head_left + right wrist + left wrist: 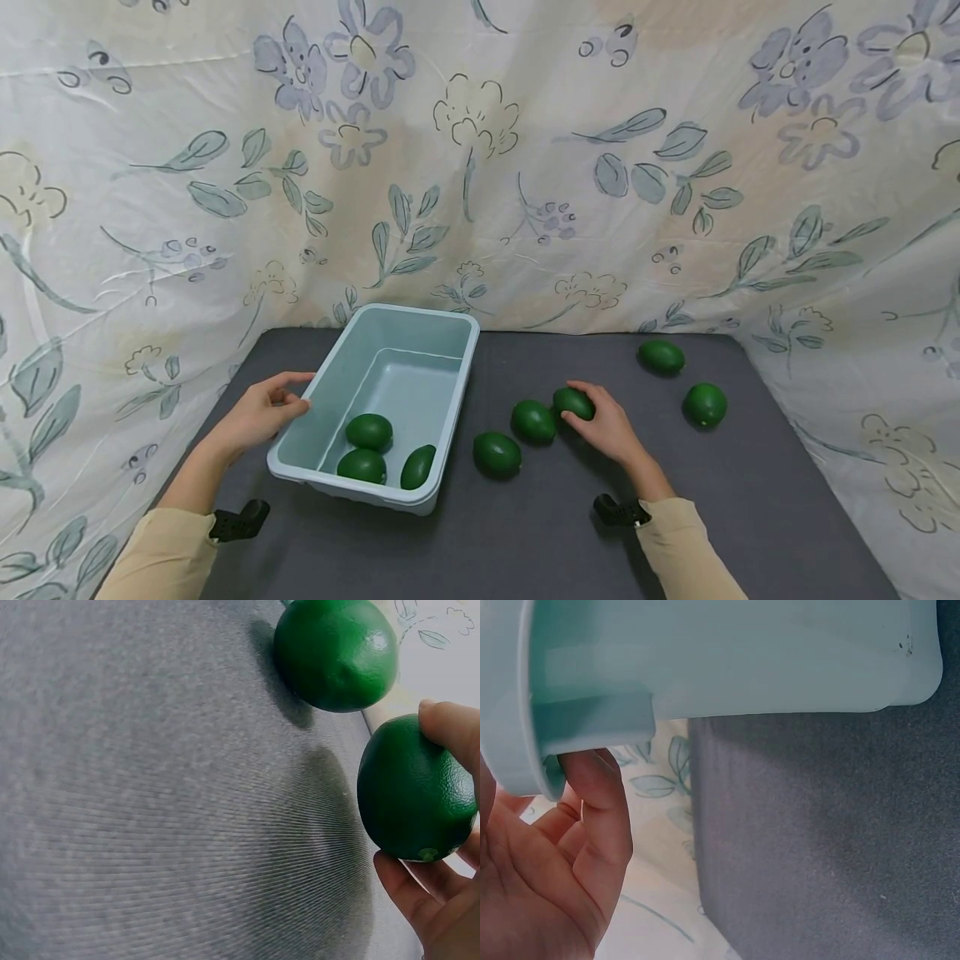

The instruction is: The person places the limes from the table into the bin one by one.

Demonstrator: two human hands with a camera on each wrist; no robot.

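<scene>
My left hand [261, 412] grips the left rim of a pale blue-green plastic bin [423, 379]. In the left wrist view, its fingers [604, 795] curl under the bin's lip. Inside the bin's near end lie three green limes, one of them a lime [369, 432] behind the others. My right hand [611, 432] pinches another lime [412, 791] between thumb and fingers, just right of the bin. In the right wrist view that lime seems raised off the cloth, with a shadow beside it. Next to it sits a loose lime [533, 422].
Nearer the bin rests one more lime [497, 455]. Two others, a far lime [662, 357] and a nearer lime [705, 406], lie on the right of the dark grey table [525, 542]. A floral curtain [480, 200] surrounds the table's back and sides.
</scene>
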